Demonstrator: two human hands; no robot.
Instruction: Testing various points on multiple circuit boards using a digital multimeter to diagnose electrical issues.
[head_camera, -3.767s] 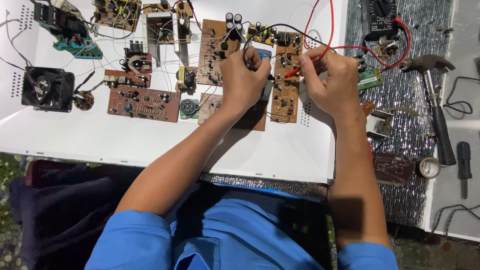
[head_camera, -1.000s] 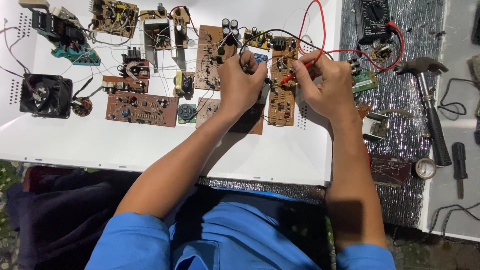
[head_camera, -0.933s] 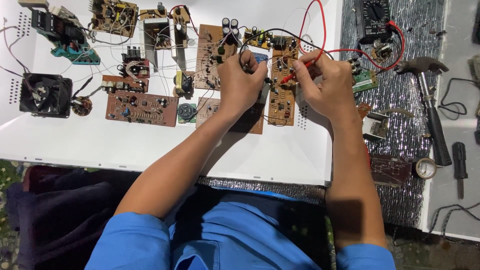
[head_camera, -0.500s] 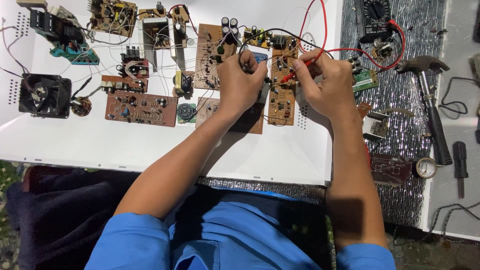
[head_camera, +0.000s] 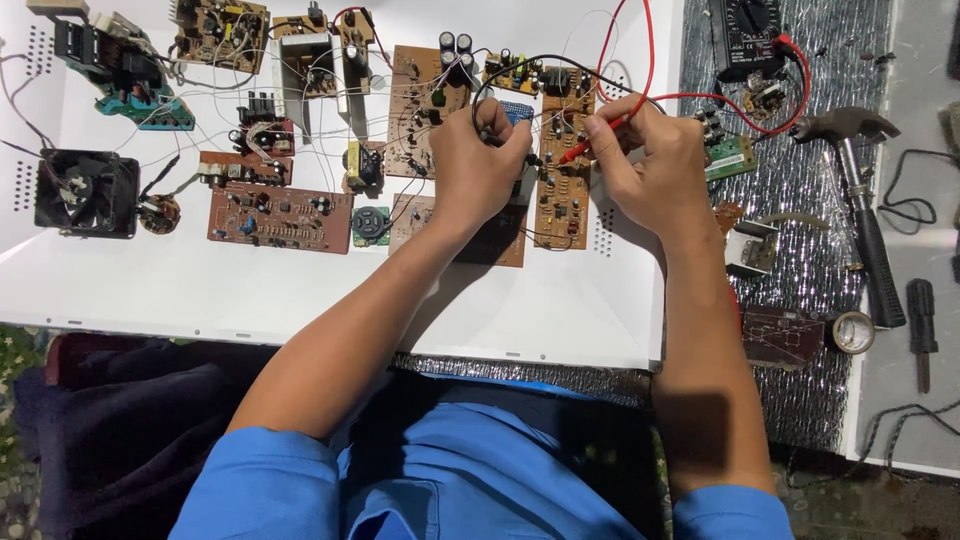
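My left hand (head_camera: 478, 160) grips a black test probe, its tip down on a brown circuit board (head_camera: 562, 195) near the middle of the white panel (head_camera: 300, 290). My right hand (head_camera: 650, 165) pinches a red test probe (head_camera: 580, 150) whose tip touches the same board, a little right of the black one. Red and black leads (head_camera: 650, 60) loop up to a black multimeter (head_camera: 752, 35) at the top right.
Several other circuit boards (head_camera: 280, 215), a black cooling fan (head_camera: 85, 192) and loose wires lie across the white panel. On the silver foil mat (head_camera: 800, 200) to the right are a hammer (head_camera: 865, 215), a tape roll (head_camera: 853, 332) and a small screwdriver (head_camera: 920, 325).
Both hands stay on the same board with the probes; the view has only shifted slightly and the probe tips have barely moved.
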